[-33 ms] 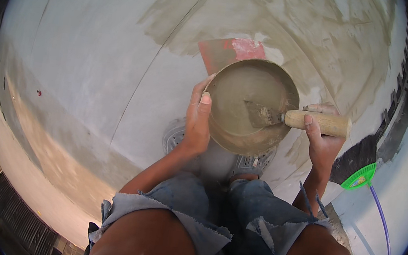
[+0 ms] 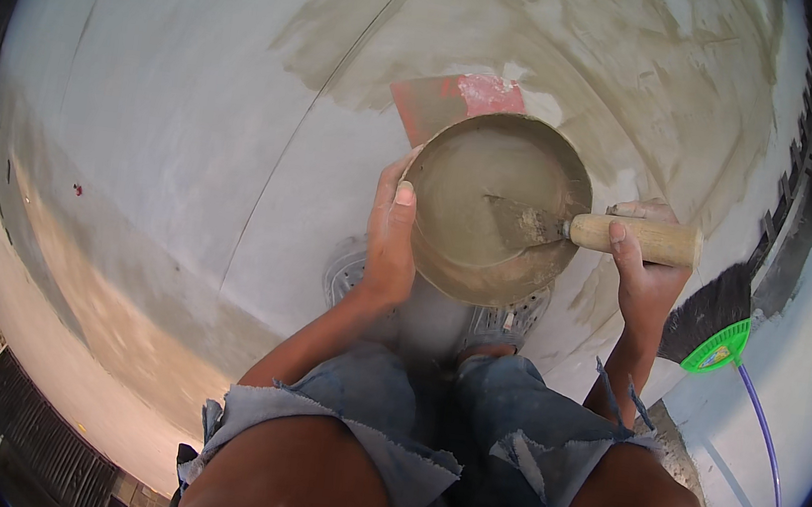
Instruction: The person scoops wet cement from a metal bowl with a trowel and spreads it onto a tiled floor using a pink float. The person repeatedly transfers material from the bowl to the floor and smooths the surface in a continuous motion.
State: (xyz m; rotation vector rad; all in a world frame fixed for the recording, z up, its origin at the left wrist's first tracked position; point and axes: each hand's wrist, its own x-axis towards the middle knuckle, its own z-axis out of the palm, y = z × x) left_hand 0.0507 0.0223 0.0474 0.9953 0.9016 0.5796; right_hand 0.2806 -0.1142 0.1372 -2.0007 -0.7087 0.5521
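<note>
My left hand (image 2: 391, 242) is clamped on the left side of a round bowl (image 2: 497, 292), its thumb over the rim. Wet grey-brown mortar (image 2: 464, 185) fills much of the bowl. In my right hand (image 2: 648, 281) is a trowel (image 2: 643, 240), gripped by its thick wooden handle. The trowel points left across the bowl's right rim, its blade smeared and its tip in the mortar. Just beyond the bowl lies a flat red sheet (image 2: 423, 100), partly coated with mortar and partly hidden behind the rim.
My feet in grey perforated shoes (image 2: 348, 272) are below the bowl. Damp mortar streaks (image 2: 637, 70) cover the pale floor ahead, where a thin dark crack (image 2: 290, 145) runs. To the right lies a broom (image 2: 716, 344) with black bristles, a green head and a purple handle.
The bowl and my left hand have shifted very slightly left. The trowel handle has edged slightly right, with its blade still in the mortar.
</note>
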